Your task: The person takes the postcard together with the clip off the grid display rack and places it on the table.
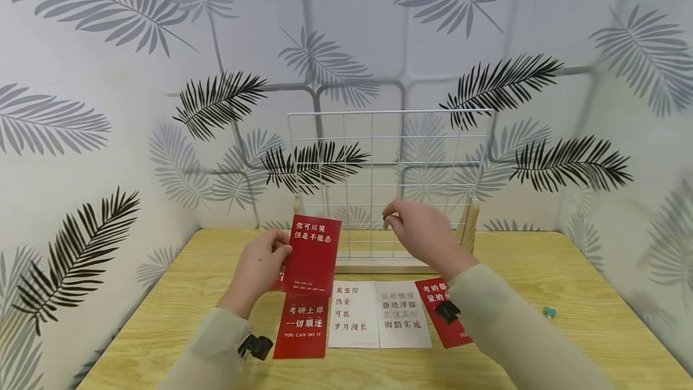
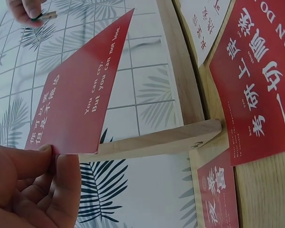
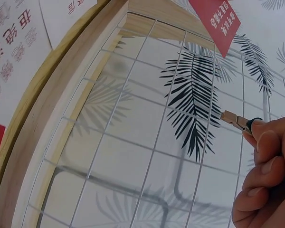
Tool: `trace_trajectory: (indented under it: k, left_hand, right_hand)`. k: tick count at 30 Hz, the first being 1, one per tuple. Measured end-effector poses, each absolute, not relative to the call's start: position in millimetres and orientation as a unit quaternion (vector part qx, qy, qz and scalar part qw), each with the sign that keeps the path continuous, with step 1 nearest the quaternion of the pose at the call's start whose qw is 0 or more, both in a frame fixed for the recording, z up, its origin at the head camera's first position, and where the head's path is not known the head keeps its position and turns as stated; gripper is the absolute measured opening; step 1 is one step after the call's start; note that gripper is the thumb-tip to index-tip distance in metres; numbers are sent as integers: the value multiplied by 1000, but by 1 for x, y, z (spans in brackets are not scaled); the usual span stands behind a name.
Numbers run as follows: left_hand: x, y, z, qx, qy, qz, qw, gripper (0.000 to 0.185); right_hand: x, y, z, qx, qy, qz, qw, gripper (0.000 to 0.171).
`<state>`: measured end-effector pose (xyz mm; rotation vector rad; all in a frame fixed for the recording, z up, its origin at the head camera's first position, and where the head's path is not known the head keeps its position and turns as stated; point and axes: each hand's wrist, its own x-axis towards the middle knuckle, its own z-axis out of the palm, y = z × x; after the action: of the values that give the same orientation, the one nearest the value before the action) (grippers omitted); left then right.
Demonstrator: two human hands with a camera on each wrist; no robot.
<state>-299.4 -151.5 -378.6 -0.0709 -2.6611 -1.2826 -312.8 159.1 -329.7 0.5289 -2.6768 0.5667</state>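
Card + clip up at grid, nothing hung yet.
L hand (image 1: 262, 269) pinches red card (image 1: 314, 254) by white wire grid (image 1: 379, 155); R hand (image 1: 425, 230) pinches small wooden clip (image 3: 235, 119); other cards (image 1: 379, 315) wait on table (image 1: 541, 269).

Glossy red paper card (image 1: 316, 253) in the left hand (image 1: 258, 269), small wooden clip (image 3: 234, 119) in the right hand (image 1: 425, 233), thin white-coated metal grid (image 1: 373, 155) behind, wood-grain table (image 1: 568, 294) beneath.

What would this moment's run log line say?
left hand: holds red card | right hand: pinches small clothespin by wire grid
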Motion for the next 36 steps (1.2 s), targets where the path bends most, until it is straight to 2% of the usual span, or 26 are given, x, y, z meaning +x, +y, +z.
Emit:
trace_trajectory:
  k: [13, 23, 36]
  left_hand:
    - [-290, -168, -373, -34, -901, -424, 84, 5]
    - [-285, -191, -378, -30, -895, -439, 67, 10]
    - [-278, -215, -387, -17, -893, -445, 59, 11]
  right_hand:
    - [-300, 190, -337, 160, -952, 208, 156, 15]
    - [-294, 231, -348, 146, -949, 229, 160, 15]
    - [-271, 286, -367, 96, -953, 263, 117, 28]
